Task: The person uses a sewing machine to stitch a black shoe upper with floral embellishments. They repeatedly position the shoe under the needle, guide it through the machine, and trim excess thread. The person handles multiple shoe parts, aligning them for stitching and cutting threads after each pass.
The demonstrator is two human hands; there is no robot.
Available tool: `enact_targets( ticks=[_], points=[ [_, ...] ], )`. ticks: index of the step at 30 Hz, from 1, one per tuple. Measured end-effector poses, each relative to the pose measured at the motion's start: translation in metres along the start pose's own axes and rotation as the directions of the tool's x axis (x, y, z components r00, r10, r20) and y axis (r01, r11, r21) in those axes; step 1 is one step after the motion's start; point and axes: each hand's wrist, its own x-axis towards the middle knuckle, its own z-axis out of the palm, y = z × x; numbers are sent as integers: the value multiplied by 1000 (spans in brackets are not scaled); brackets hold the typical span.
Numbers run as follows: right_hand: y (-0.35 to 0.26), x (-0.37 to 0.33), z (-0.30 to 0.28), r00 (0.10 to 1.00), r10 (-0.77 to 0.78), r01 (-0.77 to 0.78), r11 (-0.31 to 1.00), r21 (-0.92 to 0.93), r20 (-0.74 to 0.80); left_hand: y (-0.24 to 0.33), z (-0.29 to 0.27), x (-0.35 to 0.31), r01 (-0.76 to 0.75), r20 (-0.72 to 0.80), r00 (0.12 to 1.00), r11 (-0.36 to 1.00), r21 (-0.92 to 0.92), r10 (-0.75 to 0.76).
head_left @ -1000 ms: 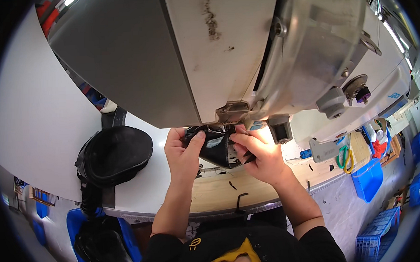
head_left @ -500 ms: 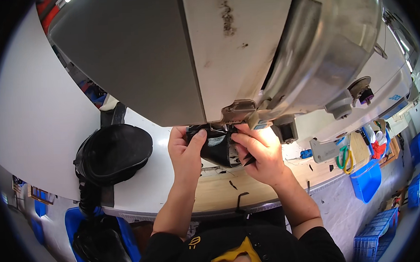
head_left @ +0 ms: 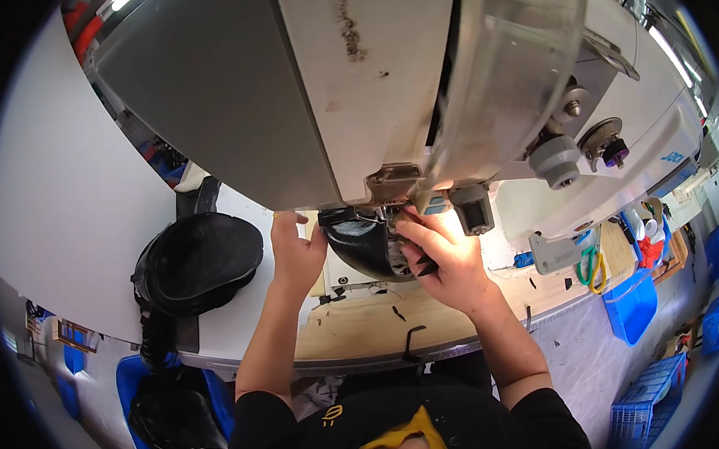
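Observation:
A curved black leather piece (head_left: pixel 364 244) sits under the head of a large grey-and-white sewing machine (head_left: pixel 386 87). My left hand (head_left: pixel 295 251) presses against its left side, fingers up by the machine's underside. My right hand (head_left: pixel 445 257) grips its right edge, close to the needle area, where a small lamp glows. The needle itself is hidden behind the machine head and my fingers.
A stack of black moulded pieces (head_left: pixel 197 264) lies on the white table (head_left: pixel 63 229) at left. More black pieces fill a blue bin (head_left: pixel 171 409) below the table edge. Green-handled scissors (head_left: pixel 592 262) lie at right, near blue crates (head_left: pixel 632 305).
My view has moved closer to the machine, which now fills more of the picture. Both hands stay on the black piece, shifted slightly to the right under the head.

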Motion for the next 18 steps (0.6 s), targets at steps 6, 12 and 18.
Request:
enact_targets(
  ticks=[6, 12, 18],
  points=[
    [0, -7, -7, 998, -49, 48, 998, 33, 38, -6, -1, 22, -401, 189, 908, 908, 123, 375],
    [-33, -6, -16, 987, -156, 157, 987, -32, 43, 7, -10, 22, -564, 213, 805, 826, -16, 554],
    [-11, -6, -25, 995, -76, 100, 880, -465, 69, 71, -14, 8, -594, 340, 774, 798, 100, 534]
  ],
)
